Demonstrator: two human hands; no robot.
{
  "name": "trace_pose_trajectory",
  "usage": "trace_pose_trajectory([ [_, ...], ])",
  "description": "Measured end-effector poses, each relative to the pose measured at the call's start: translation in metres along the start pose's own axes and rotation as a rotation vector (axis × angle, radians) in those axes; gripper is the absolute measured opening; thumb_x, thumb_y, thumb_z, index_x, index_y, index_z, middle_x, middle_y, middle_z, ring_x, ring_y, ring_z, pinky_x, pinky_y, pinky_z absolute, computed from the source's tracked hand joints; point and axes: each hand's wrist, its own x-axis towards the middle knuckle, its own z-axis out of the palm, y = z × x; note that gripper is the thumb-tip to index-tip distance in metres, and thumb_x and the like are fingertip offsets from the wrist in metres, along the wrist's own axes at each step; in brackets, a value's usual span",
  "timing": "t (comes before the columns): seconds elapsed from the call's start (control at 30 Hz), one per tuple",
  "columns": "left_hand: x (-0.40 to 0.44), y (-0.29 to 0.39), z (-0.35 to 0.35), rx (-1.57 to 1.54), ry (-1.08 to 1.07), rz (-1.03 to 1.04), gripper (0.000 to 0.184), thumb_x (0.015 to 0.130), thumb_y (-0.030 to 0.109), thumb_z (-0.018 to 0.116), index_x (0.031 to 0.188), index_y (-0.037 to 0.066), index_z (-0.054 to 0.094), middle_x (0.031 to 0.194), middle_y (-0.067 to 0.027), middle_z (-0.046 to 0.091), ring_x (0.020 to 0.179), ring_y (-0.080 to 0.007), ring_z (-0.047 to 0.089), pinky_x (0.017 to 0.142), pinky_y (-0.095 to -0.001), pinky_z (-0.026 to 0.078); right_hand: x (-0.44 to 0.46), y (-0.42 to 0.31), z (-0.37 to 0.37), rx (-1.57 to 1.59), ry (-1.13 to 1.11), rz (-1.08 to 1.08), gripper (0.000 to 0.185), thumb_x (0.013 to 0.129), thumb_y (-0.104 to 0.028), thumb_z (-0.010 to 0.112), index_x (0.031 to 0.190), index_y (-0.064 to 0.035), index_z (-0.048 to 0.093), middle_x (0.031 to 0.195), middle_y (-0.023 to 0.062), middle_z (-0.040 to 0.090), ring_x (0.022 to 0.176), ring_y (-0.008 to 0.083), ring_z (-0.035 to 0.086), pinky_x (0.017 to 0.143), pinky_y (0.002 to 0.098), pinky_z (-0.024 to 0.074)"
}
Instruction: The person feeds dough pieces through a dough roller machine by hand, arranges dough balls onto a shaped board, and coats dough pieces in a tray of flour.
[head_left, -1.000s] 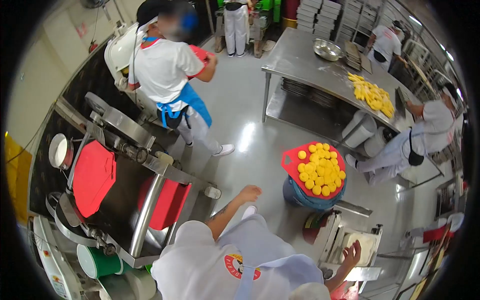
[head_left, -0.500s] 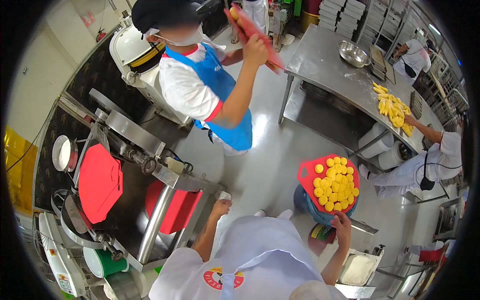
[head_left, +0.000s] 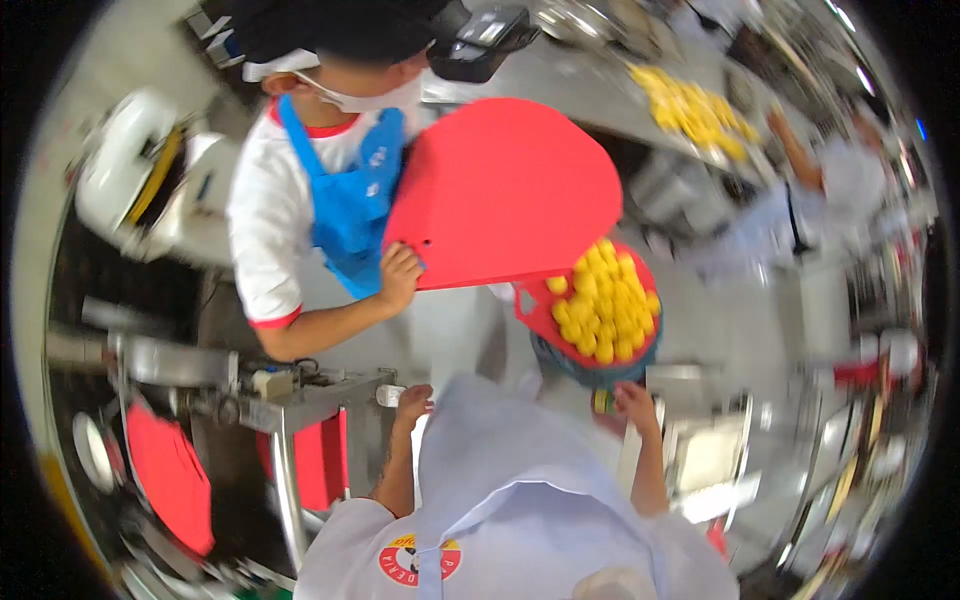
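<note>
Red board (head_left: 510, 190), held by co-worker (head_left: 345, 215), now nearer yellow rounds (head_left: 607, 308).

1. Round pieces (head_left: 605, 310): yellow, on a red lower board (head_left: 537, 312).
2. Bin (head_left: 590, 376) under it: dark blue-teal.
3. Raised board (head_left: 510, 190): plain red.
4. Long pieces (head_left: 690, 110) toward the right end of the silver-grey counter (head_left: 590, 88): yellow.
5. Co-worker's apron (head_left: 350, 195): bright blue, small pale marks; shirt (head_left: 262, 220): white, red-trimmed.
6. Chest badge (head_left: 420, 560): red, yellow, black, white.
</note>
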Motion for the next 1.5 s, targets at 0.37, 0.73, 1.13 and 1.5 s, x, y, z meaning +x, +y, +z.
trace_pose_trajectory([
  [0.37, 0.048, 0.052, -0.065, 0.831, -0.081, -0.501, 0.029, 0.09, 0.027, 0.066, 0.108, 0.005, 0.065, 0.092, -0.0072, 0.065, 0.078, -0.0214, 0.066, 0.064, -0.0367, 0.056, -0.26, 0.024, 0.147, 0.599, 0.473, 0.897, 0.03, 0.097, -0.021, 0.057, 0.122, -0.0064, 0.062, 0.099, 0.0053, 0.065, 0.076, 0.0169, 0.064, 0.068, 0.0317, 0.0548],
  [0.73, 0.176, 0.05, -0.063, 0.898, -0.699, 0.041, 0.031, 0.092, 0.022, 0.062, 0.118, 0.005, 0.063, 0.098, -0.0107, 0.065, 0.084, -0.0262, 0.067, 0.073, -0.0393, 0.058, -0.414, -0.098, 0.308, 1.144, 0.754, 1.153, 0.031, 0.097, -0.023, 0.058, 0.122, -0.0065, 0.062, 0.103, 0.0066, 0.064, 0.082, 0.0176, 0.064, 0.068, 0.0307, 0.0524],
  [1.13, 0.016, -0.064, 0.22, 1.324, -0.866, -0.291, 0.031, 0.094, 0.021, 0.063, 0.12, 0.003, 0.063, 0.101, -0.0087, 0.066, 0.08, -0.0196, 0.066, 0.067, -0.0314, 0.057, -0.516, -0.028, 0.34, 1.221, 1.221, 1.01, 0.037, 0.098, -0.027, 0.061, 0.125, -0.0022, 0.061, 0.111, 0.0112, 0.065, 0.088, 0.0202, 0.065, 0.071, 0.0329, 0.0561],
  [1.5, -0.337, -0.206, 0.47, 1.268, -1.567, 0.303, 0.032, 0.093, 0.018, 0.066, 0.119, 0.0, 0.065, 0.099, -0.0072, 0.069, 0.079, -0.013, 0.065, 0.068, -0.0262, 0.052, -0.678, -0.008, 0.25, 0.939, 1.446, 0.938, 0.027, 0.099, -0.024, 0.06, 0.116, -0.0046, 0.068, 0.076, 0.0024, 0.063, 0.068, 0.0114, 0.057, 0.061, 0.0282, 0.0494],
])
